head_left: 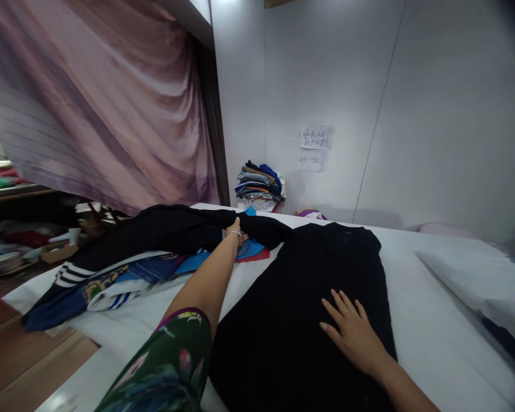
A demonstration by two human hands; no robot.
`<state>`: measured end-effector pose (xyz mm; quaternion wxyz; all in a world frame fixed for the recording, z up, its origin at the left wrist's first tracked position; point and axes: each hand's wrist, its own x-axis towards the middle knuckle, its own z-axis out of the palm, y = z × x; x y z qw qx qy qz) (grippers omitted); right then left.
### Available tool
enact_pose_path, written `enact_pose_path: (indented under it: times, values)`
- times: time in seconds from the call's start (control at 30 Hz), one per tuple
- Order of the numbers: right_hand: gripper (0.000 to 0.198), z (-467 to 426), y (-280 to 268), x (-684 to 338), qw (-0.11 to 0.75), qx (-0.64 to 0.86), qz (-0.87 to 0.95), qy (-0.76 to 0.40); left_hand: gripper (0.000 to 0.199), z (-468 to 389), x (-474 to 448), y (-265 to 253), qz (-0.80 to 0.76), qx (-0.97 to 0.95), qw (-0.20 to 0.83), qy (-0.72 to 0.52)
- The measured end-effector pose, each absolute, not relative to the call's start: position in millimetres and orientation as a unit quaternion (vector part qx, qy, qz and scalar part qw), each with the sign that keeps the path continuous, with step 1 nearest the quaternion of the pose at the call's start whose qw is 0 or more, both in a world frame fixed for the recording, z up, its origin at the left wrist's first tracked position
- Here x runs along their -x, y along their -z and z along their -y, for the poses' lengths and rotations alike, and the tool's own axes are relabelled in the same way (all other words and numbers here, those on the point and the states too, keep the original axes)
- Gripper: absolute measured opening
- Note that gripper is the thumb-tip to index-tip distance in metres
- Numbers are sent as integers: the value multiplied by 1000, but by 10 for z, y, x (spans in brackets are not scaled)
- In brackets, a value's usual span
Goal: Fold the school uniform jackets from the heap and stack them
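A black long-sleeved top point(292, 320) lies spread on the white table, its neckline toward the wall. My right hand point(349, 332) rests flat on the body of this top with its fingers spread. Stretched out to the left, my left hand point(236, 230) wears a bracelet and is closed on the black sleeve point(266, 228); its fingertips are partly hidden. Beside and under that hand is a loose heap of clothes: a black garment with white stripes point(133, 237), blue denim point(154, 269), and bright blue and red cloth point(253, 250).
A folded stack of clothes point(260, 186) stands at the table's far edge by the wall. Two paper notes point(314, 149) hang above. White sheeting point(489, 292) lies on the right. A pink curtain point(146, 103) hangs at left, over cluttered dishes and boxes.
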<state>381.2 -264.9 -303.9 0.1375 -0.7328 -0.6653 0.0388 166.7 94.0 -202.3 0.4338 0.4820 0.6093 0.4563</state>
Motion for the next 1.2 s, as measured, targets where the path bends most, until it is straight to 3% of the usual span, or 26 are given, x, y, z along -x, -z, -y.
enact_pose_path:
  times: [0.17,0.37,0.57,0.63,0.73,0.87,0.97,1.2]
  values:
    - [60,2637,3058,-3828,144,731,667,-38,34,-935,-1689,1962,-617,-429,467,-465]
    - [59,2630,2988,-3809,136,735,662,-53,29,-833,-1787,1634,-509,-465,484,-538]
    - [61,2628,2945,-3807,160,737,651,-86,38,-375,-2119,1249,-343,-557,498,-569]
    - [64,2629,2941,-3828,212,729,642,-106,30,-5,-2232,1265,-260,-639,478,-544]
    - [70,2641,2922,-3875,373,705,582,-156,21,689,-2325,1507,-128,-792,394,-448]
    - [71,2687,2879,-3941,560,626,478,-257,34,1417,-2328,2012,-57,-895,300,-324]
    - [73,2723,2856,-3967,596,582,443,-330,35,1597,-2299,2258,-77,-900,309,-298]
    - [51,2662,2635,-3820,682,454,356,-450,37,1447,-2084,2283,-87,-876,365,-303]
